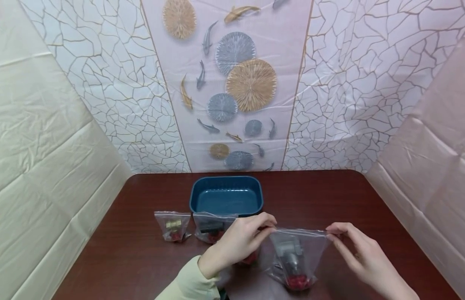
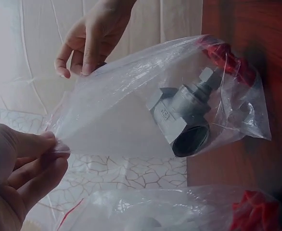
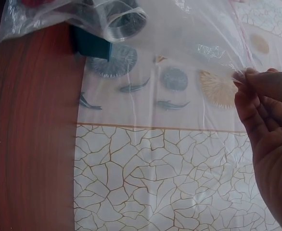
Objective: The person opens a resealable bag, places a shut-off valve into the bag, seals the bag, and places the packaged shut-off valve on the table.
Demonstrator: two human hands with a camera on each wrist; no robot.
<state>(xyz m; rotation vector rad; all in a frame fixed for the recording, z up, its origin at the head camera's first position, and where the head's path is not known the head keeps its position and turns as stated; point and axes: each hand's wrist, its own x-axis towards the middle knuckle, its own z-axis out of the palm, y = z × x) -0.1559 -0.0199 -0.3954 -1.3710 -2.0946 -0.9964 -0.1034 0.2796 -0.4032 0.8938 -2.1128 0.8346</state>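
A clear zip bag (image 1: 315,250) hangs between the two hands, its top edge stretched sideways. Thumb and fingers of the left hand (image 1: 244,238) pinch its left top corner, while the right hand (image 1: 364,255) pinches the right top corner. Inside lies a grey metal valve (image 2: 179,115) with a square stem, and a red piece (image 1: 297,282) sits at the bag's bottom. In the right wrist view, only the valve's round threaded end (image 3: 126,24) shows clearly. Whether the zip is fully closed cannot be told.
A blue tray (image 1: 224,213) stands at the back of the dark red table (image 1: 311,196). Left of the held bag are a bag with a brass fitting (image 1: 174,225) and another with dark and red parts (image 1: 211,227). Further red parts (image 1: 251,257) show partly behind the left hand.
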